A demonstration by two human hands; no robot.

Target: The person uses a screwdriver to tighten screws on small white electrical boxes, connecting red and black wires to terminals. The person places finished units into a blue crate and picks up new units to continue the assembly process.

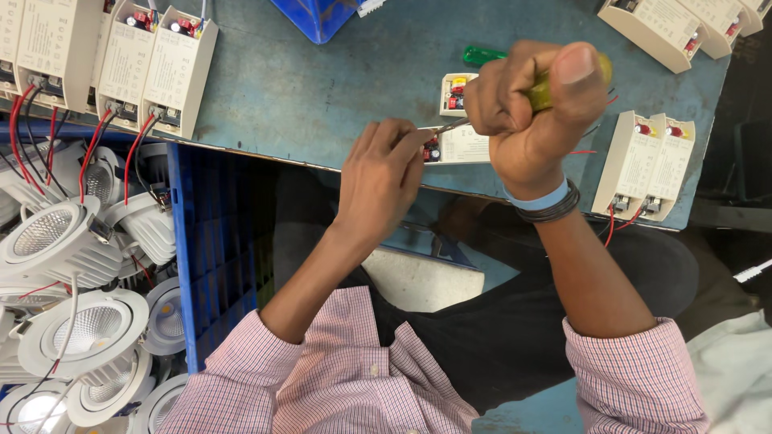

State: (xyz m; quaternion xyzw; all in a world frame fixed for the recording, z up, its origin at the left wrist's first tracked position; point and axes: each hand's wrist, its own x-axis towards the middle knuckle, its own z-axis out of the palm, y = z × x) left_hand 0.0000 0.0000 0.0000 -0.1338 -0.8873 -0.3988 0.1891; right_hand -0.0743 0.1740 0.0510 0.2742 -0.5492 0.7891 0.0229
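White driver box (465, 145) lies open-ended near the front edge of the blue tabletop (322, 96), red wires showing. Right hand (535, 108) is fisted, fingers clamped on a yellow-green screwdriver (540, 92), tip angled down-left to the box. Left hand (382, 173) has fingers pinched together at the box's terminal end. More driver boxes (651, 165) stand just right; a blue crate (217, 241) of white downlights (56, 237) sits left.
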